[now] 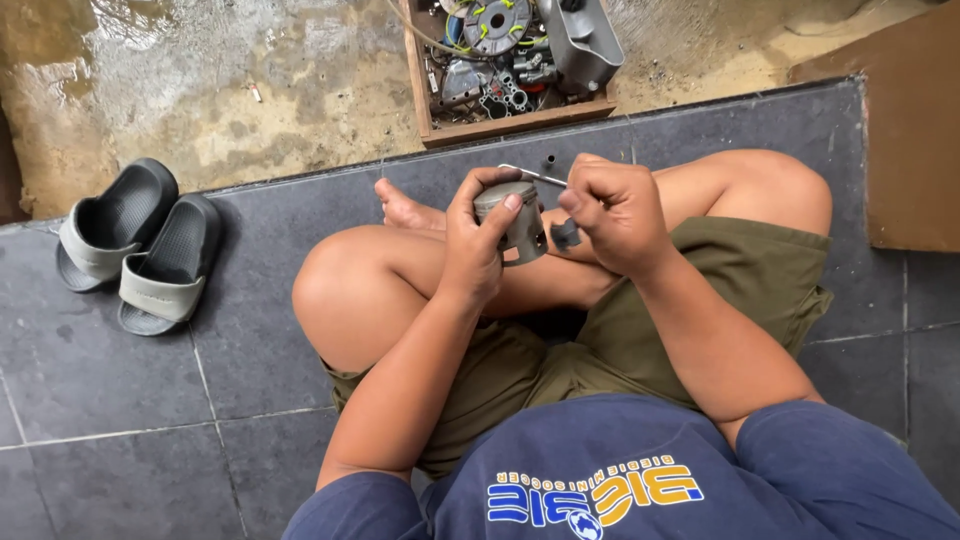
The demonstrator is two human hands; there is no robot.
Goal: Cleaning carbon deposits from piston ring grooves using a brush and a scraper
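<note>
Your left hand (478, 240) is wrapped around a grey metal piston (512, 220), thumb over its domed crown, fingers closed on the skirt. Your right hand (618, 212) is closed too, pinching a thin metal rod (532, 175) that angles across the piston's top, with a small dark cylindrical piece (565, 234) tucked under the fingers. All of this sits at the centre of the frame, above your crossed legs.

Judging from this, the piston is out of any engine and free in your hand; the small piece is beside it, not seated, so the fitting work looks unfinished.

The piston is dull cast metal, round, with a hole in its side. Below lies smooth dark slate tile (100, 400). At the left edge rest two rubbery slides (140, 250), grey and black. At the top centre, a wooden tray (510, 122) holds greasy engine parts, on wet, stained concrete (250, 90).
</note>
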